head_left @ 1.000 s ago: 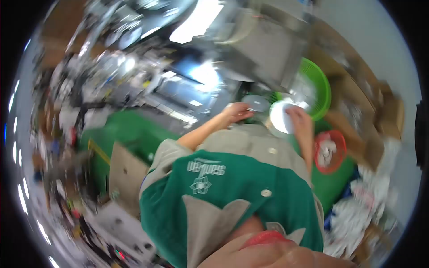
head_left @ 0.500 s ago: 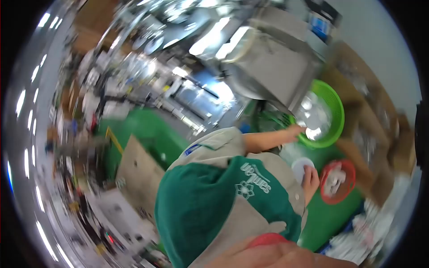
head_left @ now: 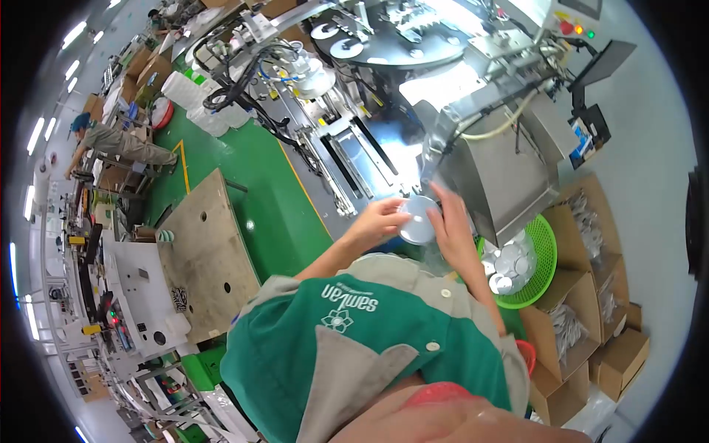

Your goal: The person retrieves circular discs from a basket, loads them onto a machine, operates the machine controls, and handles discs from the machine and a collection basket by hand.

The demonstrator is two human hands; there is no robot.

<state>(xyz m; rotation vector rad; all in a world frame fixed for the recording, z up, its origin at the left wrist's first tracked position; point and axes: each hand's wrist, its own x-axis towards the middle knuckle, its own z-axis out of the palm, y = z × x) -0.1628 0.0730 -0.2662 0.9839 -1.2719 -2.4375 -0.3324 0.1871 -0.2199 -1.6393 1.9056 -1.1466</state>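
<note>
- Disc of pale, translucent plastic (head_left: 418, 221) sits between the two hands in front of the chest, short of the machine's edge.
- Left hand (head_left: 377, 223) pinches its left rim between thumb and fingers.
- Right hand (head_left: 452, 221) lies against the opposite rim, thumb side nearest; its raised fingers are blurred, so I cannot tell how firmly it grips.
- Green-and-beige work shirt (head_left: 277, 336): white lettering (head_left: 351, 298), upside down in view, begins "sam" and ends "an"; the middle is unclear. A small line beside it is too small to read, and a flower-like emblem (head_left: 337, 320) is printed next to it.
- Green basket (head_left: 547, 273), just right of the right forearm, holds clear, round pieces.
- Red basket (head_left: 527, 356) is mostly hidden behind the sleeve.
- Cardboard box (head_left: 539, 347) near the green basket contains clear items; no writing is legible.
- Metal hopper (head_left: 509, 166) stands beyond the right hand.
- Control box (head_left: 578, 26) shows red, yellow and green lights; its markings are unreadable.
</note>
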